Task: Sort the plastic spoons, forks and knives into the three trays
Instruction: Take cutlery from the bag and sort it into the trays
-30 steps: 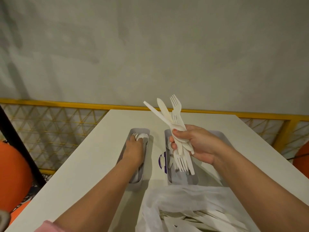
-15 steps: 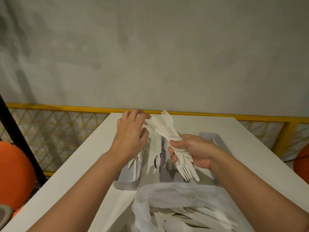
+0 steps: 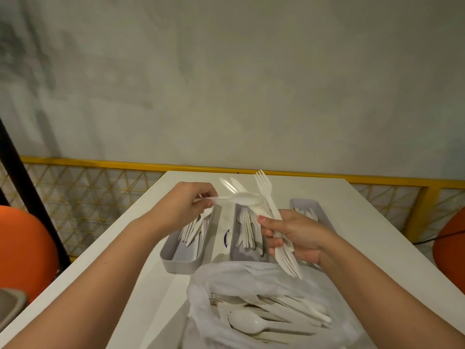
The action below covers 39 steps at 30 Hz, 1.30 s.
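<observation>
Three grey trays stand side by side on the white table: the left tray with spoons, the middle tray with forks, the right tray partly hidden behind my right hand. My right hand grips a bundle of white plastic cutlery, forks pointing both up and down. My left hand pinches the handle of a white spoon, held level above the left and middle trays, its bowl against the bundle. A clear plastic bag of mixed cutlery lies in front.
A yellow mesh fence runs behind and left of the table. A black post and an orange rounded object stand at the left; another orange object sits at the right. A grey wall rises behind.
My left hand rose out of the left tray, reached the bundle in my right hand and now holds a spoon by its handle, drawn leftward. My right hand lowered slightly.
</observation>
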### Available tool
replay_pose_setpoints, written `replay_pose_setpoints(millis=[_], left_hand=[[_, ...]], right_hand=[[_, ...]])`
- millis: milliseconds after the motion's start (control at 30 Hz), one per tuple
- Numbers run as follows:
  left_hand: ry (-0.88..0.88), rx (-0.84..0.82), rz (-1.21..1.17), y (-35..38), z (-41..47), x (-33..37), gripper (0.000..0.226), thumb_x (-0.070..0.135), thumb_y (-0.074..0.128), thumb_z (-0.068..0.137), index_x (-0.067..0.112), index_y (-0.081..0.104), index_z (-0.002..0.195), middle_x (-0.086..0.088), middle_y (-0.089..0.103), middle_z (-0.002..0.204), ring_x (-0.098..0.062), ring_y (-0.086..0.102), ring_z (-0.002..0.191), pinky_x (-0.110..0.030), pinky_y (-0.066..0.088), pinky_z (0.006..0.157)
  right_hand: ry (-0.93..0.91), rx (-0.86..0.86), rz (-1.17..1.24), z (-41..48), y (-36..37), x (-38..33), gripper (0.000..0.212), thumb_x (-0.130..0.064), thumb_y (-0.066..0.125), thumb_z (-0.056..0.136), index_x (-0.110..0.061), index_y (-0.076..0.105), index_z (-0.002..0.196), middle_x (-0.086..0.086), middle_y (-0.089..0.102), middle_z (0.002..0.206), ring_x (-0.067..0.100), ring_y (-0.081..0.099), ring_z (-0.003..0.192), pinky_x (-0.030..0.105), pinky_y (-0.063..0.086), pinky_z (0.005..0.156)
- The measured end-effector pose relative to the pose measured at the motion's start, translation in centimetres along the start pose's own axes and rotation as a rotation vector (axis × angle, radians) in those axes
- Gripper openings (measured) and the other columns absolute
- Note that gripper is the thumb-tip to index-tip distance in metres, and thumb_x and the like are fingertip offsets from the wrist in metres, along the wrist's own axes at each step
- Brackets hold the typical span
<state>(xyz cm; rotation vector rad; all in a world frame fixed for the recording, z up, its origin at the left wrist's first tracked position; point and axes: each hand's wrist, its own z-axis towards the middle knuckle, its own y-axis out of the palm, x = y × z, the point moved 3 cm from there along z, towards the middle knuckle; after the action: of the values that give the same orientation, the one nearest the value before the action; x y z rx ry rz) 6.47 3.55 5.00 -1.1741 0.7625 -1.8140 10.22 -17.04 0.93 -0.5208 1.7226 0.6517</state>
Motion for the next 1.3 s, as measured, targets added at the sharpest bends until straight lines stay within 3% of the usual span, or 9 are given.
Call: replay_pose_setpoints(millis=[67,200,333,433,533,633,833,1000,1300], left_hand=[[-0.101,0.062,-0.062,-0.3,0.0,-1.8,0.019,0.008,0.054,0.091,0.023,0.059,0.081,0.006,0.063,0.073,-0.014,0.060,0.065,-0.010,0.038,0.055],[-0.319,0.186,0.002,1.1,0.3,-5.5,0.022,0.003,0.046,0.091,0.009,0.067,0.094,-0.007,0.064,0.082,-0.027,0.055,0.074,-0.027,0.035,0.058],[-0.486,0.104,0.124,4.8,1.0,-7.2,0.025,-0.006,0.039,0.087,0.002,0.056,0.070,-0.012,0.053,0.074,-0.034,0.051,0.082,-0.033,0.034,0.063],[-0.584,-0.065,0.210,7.9,1.9,-8.6,0.027,0.001,0.040,0.091,-0.004,0.058,0.111,-0.013,0.052,0.096,-0.035,0.050,0.111,-0.032,0.041,0.087],[-0.651,-0.179,0.241,9.9,2.4,-9.1,0.033,0.009,0.043,0.094,-0.004,0.051,0.124,-0.019,0.047,0.129,-0.033,0.049,0.119,-0.033,0.043,0.096],[-0.663,-0.250,0.268,10.9,2.6,-9.5,0.039,0.012,0.042,0.094,-0.004,0.049,0.129,-0.020,0.049,0.133,-0.032,0.051,0.117,-0.035,0.044,0.097],[-0.545,-0.097,0.264,7.8,2.0,-5.4,0.041,0.008,0.042,0.094,0.002,0.042,0.134,-0.018,0.039,0.134,-0.033,0.045,0.120,-0.036,0.041,0.097],[-0.138,0.281,0.086,3.1,1.4,0.9,0.053,-0.004,0.045,0.087,0.013,0.040,0.137,-0.008,0.039,0.133,-0.024,0.038,0.125,-0.032,0.038,0.101],[0.261,-0.005,0.394,3.8,0.0,6.2,0.031,0.029,0.056,0.090,0.026,0.053,0.121,0.007,0.047,0.123,-0.014,0.038,0.119,-0.026,0.024,0.098]], right_hand=[[-0.001,0.004,0.022,-0.2,-0.1,0.1,0.006,-0.012,0.050,0.095,-0.009,0.052,0.101,-0.002,0.046,0.055,0.005,0.037,0.039,0.024,0.045,0.047],[0.006,0.007,0.043,-0.4,-0.3,0.1,0.006,-0.013,0.050,0.095,-0.010,0.054,0.098,-0.002,0.045,0.056,0.005,0.037,0.039,0.024,0.046,0.046],[0.011,0.017,0.051,-0.1,-0.5,0.2,0.007,-0.012,0.051,0.095,-0.009,0.055,0.099,-0.001,0.045,0.056,0.006,0.037,0.039,0.024,0.047,0.046],[0.014,0.024,0.060,0.3,-0.5,0.2,0.005,-0.011,0.050,0.095,-0.009,0.055,0.095,-0.001,0.044,0.056,0.006,0.036,0.038,0.024,0.046,0.045],[0.024,0.037,0.060,0.5,-0.8,0.3,0.006,-0.012,0.049,0.095,-0.009,0.054,0.097,0.000,0.045,0.056,0.006,0.037,0.039,0.024,0.046,0.046],[0.036,0.053,0.063,0.6,-1.2,0.3,0.007,-0.011,0.050,0.095,-0.008,0.054,0.100,0.000,0.046,0.056,0.006,0.037,0.039,0.024,0.046,0.046],[0.078,0.057,0.077,0.5,-0.9,0.7,0.007,-0.010,0.051,0.095,-0.008,0.054,0.100,0.001,0.045,0.057,0.006,0.035,0.039,0.023,0.045,0.046],[0.098,0.048,0.058,0.2,-0.5,0.7,0.004,-0.010,0.052,0.094,-0.009,0.055,0.097,0.001,0.045,0.057,0.006,0.036,0.038,0.024,0.045,0.047],[0.084,-0.026,0.033,-1.6,0.1,0.5,0.007,-0.011,0.053,0.093,-0.011,0.051,0.087,0.001,0.045,0.056,0.006,0.038,0.036,0.024,0.047,0.045]])
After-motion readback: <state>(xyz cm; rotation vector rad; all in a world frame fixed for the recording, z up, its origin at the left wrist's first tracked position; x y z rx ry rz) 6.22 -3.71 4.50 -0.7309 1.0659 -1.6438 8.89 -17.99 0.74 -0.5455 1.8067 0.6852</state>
